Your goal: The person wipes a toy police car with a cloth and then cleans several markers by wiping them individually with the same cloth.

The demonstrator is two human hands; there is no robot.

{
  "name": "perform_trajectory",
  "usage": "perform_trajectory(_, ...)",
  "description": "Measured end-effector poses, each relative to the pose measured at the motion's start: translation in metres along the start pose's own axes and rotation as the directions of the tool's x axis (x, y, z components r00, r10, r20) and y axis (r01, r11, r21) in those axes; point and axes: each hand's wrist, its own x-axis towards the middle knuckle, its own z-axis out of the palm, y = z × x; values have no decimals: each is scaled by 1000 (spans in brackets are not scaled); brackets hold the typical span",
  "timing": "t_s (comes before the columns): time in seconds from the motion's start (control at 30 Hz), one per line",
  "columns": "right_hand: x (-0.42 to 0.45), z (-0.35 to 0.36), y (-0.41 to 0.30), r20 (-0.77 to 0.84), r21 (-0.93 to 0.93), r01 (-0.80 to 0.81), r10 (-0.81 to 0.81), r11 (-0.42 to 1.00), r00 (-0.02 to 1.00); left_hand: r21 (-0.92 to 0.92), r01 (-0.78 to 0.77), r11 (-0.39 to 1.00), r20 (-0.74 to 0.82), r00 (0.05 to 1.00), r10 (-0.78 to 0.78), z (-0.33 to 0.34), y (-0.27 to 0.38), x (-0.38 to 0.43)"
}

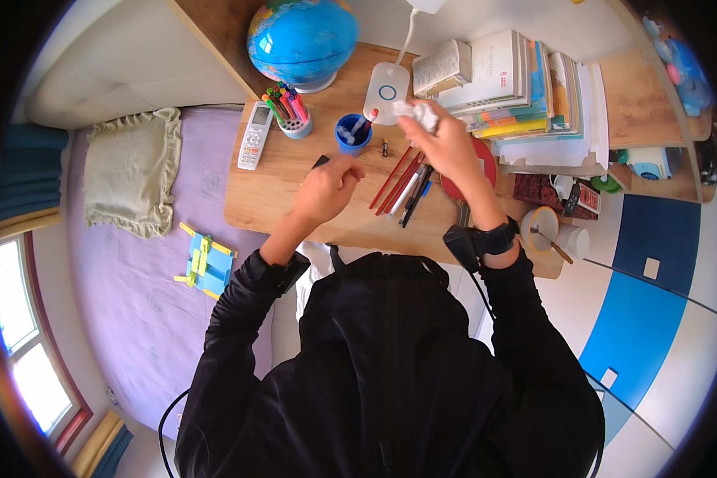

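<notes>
My right hand (445, 140) grips a crumpled white tissue (421, 115) above the base of a desk lamp (388, 89). My left hand (331, 185) is over the wooden desk (263, 203), its fingers curled; a small black object (320, 161) shows just beyond it, and whether the hand touches it is unclear. Between the hands stands a blue cup (354, 136) with a red-capped pen and some clear items in it. A small dark item (385, 148) lies right of the cup. Red pencils (391, 182) and several pens (415, 196) lie below my right hand.
A globe (302, 42), a holder of coloured markers (294, 122) and a white remote control (255, 134) stand or lie at the left. At the right are stacked books (502, 77), a red table tennis paddle (484, 170) and a bowl with a spoon (541, 229).
</notes>
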Motion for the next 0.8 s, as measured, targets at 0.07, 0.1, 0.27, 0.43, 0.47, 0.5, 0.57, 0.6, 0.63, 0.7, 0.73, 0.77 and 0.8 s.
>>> perform_trajectory(0.07, -6, -13, 10, -87, 177, 24, -9, 984, 996, 70, 19, 997, 88, 996, -25, 24, -16, -1)
perform_trajectory(0.1, -11, -19, 15, -125, 274, 9, 26, 962, 992, 111, 37, 993, 141, 989, -53, 40, -30, 1)
perform_trajectory(0.27, -40, -34, 38, -131, 409, -135, 205, 902, 970, 538, 78, 839, 309, 908, -282, 95, -69, 6)
perform_trajectory(0.43, -75, -32, 69, -118, 544, -231, 347, 806, 930, 631, 137, 764, 359, 821, -444, 108, -65, 8)
perform_trajectory(0.47, -81, -27, 74, -128, 603, -252, 404, 757, 906, 618, 146, 773, 352, 827, -437, 109, -64, 7)
perform_trajectory(0.5, -84, -24, 78, -134, 660, -261, 452, 704, 882, 607, 153, 780, 339, 837, -429, 106, -62, 8)
perform_trajectory(0.57, -93, -17, 89, -108, 770, -258, 517, 584, 849, 514, 235, 825, 339, 828, -447, 103, -55, 8)
perform_trajectory(0.6, -93, -13, 93, -94, 816, -239, 529, 526, 844, 429, 303, 851, 352, 811, -466, 97, -46, 10)
perform_trajectory(0.63, -92, -9, 97, -82, 858, -215, 538, 466, 839, 340, 366, 866, 370, 795, -481, 90, -36, 12)
perform_trajectory(0.7, -86, 3, 108, 26, 877, -298, 580, 378, 814, 35, 519, 854, 441, 759, -479, 76, -10, 12)
perform_trajectory(0.73, -80, 6, 105, 84, 879, -341, 595, 334, 799, -119, 582, 804, 477, 744, -468, 69, 4, 11)
perform_trajectory(0.77, -75, 10, 100, 102, 910, -297, 538, 289, 837, -123, 558, 821, 463, 764, -449, 64, 17, 8)
perform_trajectory(0.8, -67, 14, 88, 120, 936, -257, 469, 239, 875, -126, 532, 837, 442, 786, -433, 58, 30, 3)
